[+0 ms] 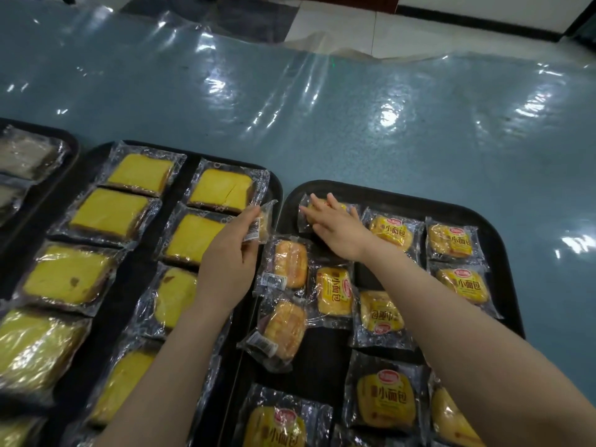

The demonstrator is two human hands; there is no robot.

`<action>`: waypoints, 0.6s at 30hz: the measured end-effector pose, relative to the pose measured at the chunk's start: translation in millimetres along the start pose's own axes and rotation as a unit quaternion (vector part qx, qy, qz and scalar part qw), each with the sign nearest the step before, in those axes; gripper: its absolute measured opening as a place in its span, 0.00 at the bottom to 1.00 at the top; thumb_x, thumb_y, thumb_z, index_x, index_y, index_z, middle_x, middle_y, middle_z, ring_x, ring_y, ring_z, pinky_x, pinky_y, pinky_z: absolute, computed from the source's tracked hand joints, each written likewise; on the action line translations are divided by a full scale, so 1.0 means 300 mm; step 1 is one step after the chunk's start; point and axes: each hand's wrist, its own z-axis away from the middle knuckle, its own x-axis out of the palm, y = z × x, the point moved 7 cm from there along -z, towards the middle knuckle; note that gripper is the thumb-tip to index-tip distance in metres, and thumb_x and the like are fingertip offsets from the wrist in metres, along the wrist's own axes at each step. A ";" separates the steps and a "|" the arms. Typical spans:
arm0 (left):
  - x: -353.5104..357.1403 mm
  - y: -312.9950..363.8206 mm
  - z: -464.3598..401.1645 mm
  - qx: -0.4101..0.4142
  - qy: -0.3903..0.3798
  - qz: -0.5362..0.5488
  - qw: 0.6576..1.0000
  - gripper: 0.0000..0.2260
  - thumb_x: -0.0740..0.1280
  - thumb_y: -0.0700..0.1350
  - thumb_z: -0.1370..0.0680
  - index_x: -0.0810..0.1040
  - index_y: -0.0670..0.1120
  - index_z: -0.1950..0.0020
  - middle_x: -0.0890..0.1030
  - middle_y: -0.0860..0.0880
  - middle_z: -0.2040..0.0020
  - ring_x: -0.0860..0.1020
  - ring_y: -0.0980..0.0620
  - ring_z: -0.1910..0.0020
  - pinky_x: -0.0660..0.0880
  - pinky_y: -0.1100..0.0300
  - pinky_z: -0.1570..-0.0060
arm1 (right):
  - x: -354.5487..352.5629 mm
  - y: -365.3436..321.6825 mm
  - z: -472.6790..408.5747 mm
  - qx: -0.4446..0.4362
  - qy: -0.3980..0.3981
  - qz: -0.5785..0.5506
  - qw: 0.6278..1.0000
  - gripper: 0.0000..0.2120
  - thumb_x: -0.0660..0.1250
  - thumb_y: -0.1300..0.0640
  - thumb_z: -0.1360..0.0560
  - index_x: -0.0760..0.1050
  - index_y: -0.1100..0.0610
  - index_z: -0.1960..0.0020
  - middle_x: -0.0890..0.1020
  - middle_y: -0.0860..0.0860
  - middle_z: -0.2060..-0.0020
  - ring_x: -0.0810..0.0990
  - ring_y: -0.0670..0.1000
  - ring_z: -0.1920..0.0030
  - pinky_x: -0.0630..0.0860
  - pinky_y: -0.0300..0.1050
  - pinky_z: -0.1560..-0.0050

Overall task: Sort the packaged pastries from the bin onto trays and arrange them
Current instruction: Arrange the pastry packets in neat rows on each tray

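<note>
Head view: left hand pinches a small bun packet at frame centre, over the gap between trays. Right hand, grip spread flat, presses a packet at the right tray's upper-left corner. Best square it, then set the pinched one alongside.

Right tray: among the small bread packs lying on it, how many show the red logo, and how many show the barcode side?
Packs with the red logo up: 7
Packs with the barcode side up: 2
Total: 9
Not counted: the held pack in the left hand, and packs covered by the right hand or cut off.
</note>
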 end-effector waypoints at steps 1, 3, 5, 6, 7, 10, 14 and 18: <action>-0.006 0.005 0.013 0.001 0.000 0.002 1.000 0.23 0.61 0.37 0.22 0.65 0.50 0.28 0.71 0.53 0.31 0.68 0.58 0.35 0.68 0.58 0.37 | -0.030 -0.011 0.016 0.002 0.017 -0.029 0.999 0.25 0.54 0.56 0.18 0.55 0.42 0.23 0.50 0.44 0.22 0.38 0.53 0.23 0.37 0.64 0.27; -0.013 0.020 0.045 0.010 -0.005 -0.001 1.000 0.23 0.62 0.37 0.22 0.65 0.50 0.27 0.71 0.53 0.31 0.65 0.61 0.35 0.65 0.60 0.36 | -0.087 -0.036 0.083 -0.002 0.080 -0.053 0.995 0.24 0.57 0.59 0.19 0.61 0.44 0.25 0.57 0.44 0.24 0.45 0.52 0.23 0.42 0.60 0.26; -0.017 0.032 0.087 0.020 -0.018 -0.005 1.000 0.23 0.62 0.37 0.22 0.65 0.50 0.27 0.70 0.52 0.30 0.65 0.60 0.33 0.65 0.58 0.34 | -0.110 -0.043 0.186 0.000 0.131 -0.089 0.987 0.21 0.61 0.62 0.21 0.70 0.47 0.31 0.68 0.45 0.29 0.59 0.49 0.26 0.55 0.54 0.26; -0.019 0.038 0.109 0.022 -0.024 -0.004 0.999 0.23 0.62 0.37 0.22 0.65 0.49 0.27 0.69 0.52 0.30 0.65 0.58 0.32 0.66 0.56 0.33 | -0.104 -0.032 0.245 0.010 0.144 -0.103 0.984 0.18 0.62 0.63 0.22 0.74 0.49 0.35 0.73 0.46 0.34 0.67 0.47 0.31 0.62 0.50 0.28; -0.023 0.043 0.131 0.023 -0.027 -0.003 0.999 0.23 0.62 0.37 0.22 0.65 0.49 0.27 0.69 0.52 0.30 0.66 0.56 0.31 0.67 0.53 0.33 | -0.092 -0.012 0.306 0.032 0.152 -0.106 0.982 0.15 0.63 0.64 0.23 0.77 0.50 0.41 0.76 0.45 0.40 0.71 0.46 0.38 0.68 0.46 0.33; -0.042 0.067 0.192 0.017 -0.028 0.005 0.999 0.23 0.62 0.36 0.22 0.66 0.48 0.28 0.70 0.52 0.30 0.67 0.54 0.31 0.69 0.50 0.34 | -0.055 0.077 0.486 0.127 0.191 -0.096 0.969 0.11 0.65 0.64 0.24 0.76 0.48 0.51 0.74 0.43 0.51 0.74 0.45 0.50 0.72 0.40 0.47; -0.058 0.088 0.274 0.014 -0.020 0.013 1.000 0.23 0.62 0.36 0.22 0.66 0.48 0.28 0.70 0.52 0.30 0.67 0.56 0.33 0.69 0.53 0.35 | 0.031 0.117 0.639 0.167 0.221 -0.094 0.956 0.12 0.66 0.64 0.25 0.76 0.49 0.46 0.77 0.47 0.48 0.76 0.46 0.52 0.70 0.38 0.52; -0.070 0.088 0.340 -0.003 -0.014 0.025 1.000 0.23 0.62 0.37 0.22 0.66 0.49 0.28 0.69 0.53 0.30 0.64 0.61 0.34 0.65 0.59 0.34 | 0.106 0.079 0.660 0.124 0.180 -0.051 0.974 0.23 0.66 0.59 0.23 0.69 0.48 0.30 0.68 0.45 0.29 0.62 0.50 0.27 0.60 0.46 0.30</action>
